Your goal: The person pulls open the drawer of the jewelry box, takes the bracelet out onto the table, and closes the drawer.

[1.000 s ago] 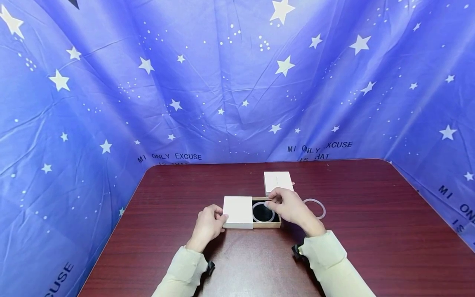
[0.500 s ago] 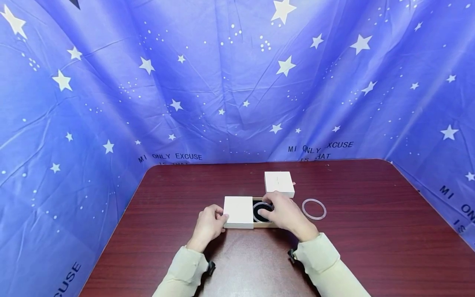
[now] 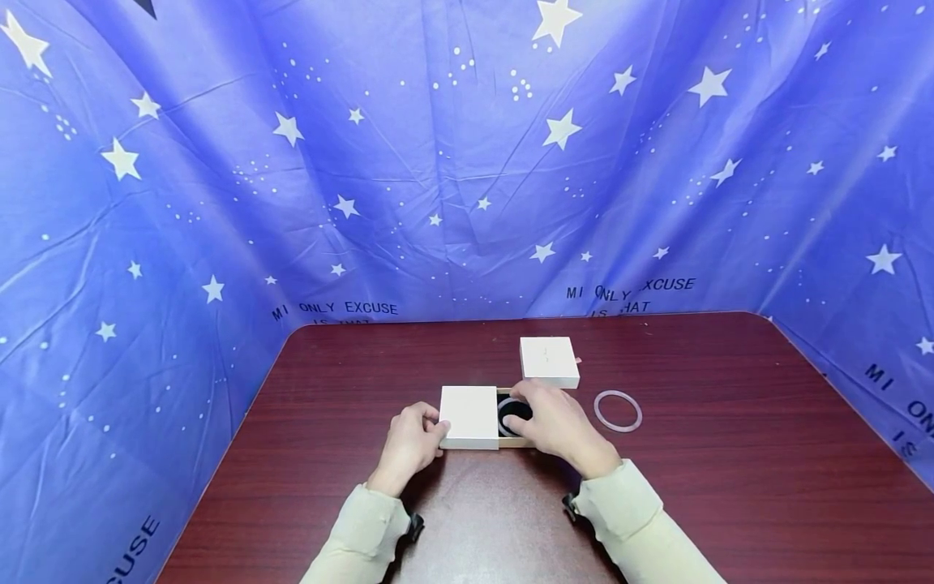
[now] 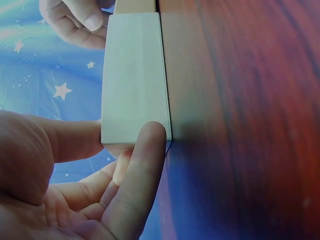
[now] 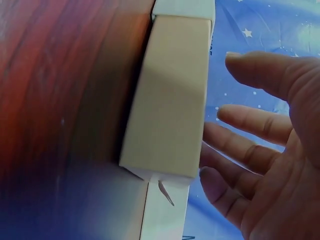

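Note:
A white sliding box (image 3: 469, 415) lies on the table with its tan-sided drawer (image 5: 170, 100) pulled out to the right. My left hand (image 3: 412, 442) holds the sleeve at its left end, thumb and fingers around the corner in the left wrist view. Inside the drawer a pale bangle (image 3: 502, 415) lies on black lining, partly covered by my right hand (image 3: 558, 422). That hand is over the drawer with fingers spread and loosely bent. In the right wrist view nothing shows between its thumb and fingers. A small ribbon tab (image 5: 165, 192) hangs from the drawer's end.
Another white box (image 3: 549, 359), closed, with a small pink tab, sits just behind the drawer. To the right a second pale bangle (image 3: 618, 429) lies flat on the dark red table (image 3: 730, 454). A blue star-printed curtain (image 3: 438, 162) hangs behind the table.
My right hand has moved down and left over the drawer, covering more of it and the bangle inside. The bangle on the table is now fully uncovered. My left hand stays put.

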Action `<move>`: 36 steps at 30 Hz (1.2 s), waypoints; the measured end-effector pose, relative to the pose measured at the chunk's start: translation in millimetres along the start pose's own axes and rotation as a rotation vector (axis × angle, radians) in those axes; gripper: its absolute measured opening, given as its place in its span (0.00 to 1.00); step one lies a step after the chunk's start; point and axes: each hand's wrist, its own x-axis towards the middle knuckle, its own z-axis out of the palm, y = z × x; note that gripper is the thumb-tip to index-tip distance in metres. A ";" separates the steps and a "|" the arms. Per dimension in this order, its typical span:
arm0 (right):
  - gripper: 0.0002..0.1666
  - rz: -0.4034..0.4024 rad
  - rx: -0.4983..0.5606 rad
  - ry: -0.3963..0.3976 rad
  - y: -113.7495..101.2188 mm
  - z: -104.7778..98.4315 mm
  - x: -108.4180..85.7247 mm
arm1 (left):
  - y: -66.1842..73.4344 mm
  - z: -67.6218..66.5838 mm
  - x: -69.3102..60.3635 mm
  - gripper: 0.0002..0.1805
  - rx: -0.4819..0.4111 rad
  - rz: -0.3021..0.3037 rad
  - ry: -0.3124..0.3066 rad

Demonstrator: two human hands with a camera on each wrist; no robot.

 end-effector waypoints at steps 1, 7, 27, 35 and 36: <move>0.22 -0.006 -0.004 0.001 -0.6 0.4 -0.1 | 0.0 0.0 -0.1 0.10 -0.001 -0.002 0.000; 0.24 -0.034 -0.052 0.005 -6.2 3.4 -2.2 | 0.5 0.4 -0.4 0.11 -0.002 -0.013 -0.002; 0.23 -0.073 -0.172 0.001 -11.6 9.6 -1.4 | 1.6 -0.5 0.1 0.11 0.018 -0.013 0.000; 0.22 -0.056 -0.167 -0.001 -13.0 9.4 0.6 | 1.0 -0.5 0.7 0.11 0.011 -0.011 0.003; 0.22 -0.055 -0.168 0.010 -13.0 9.7 0.8 | 0.9 -0.5 0.8 0.11 0.010 -0.012 0.004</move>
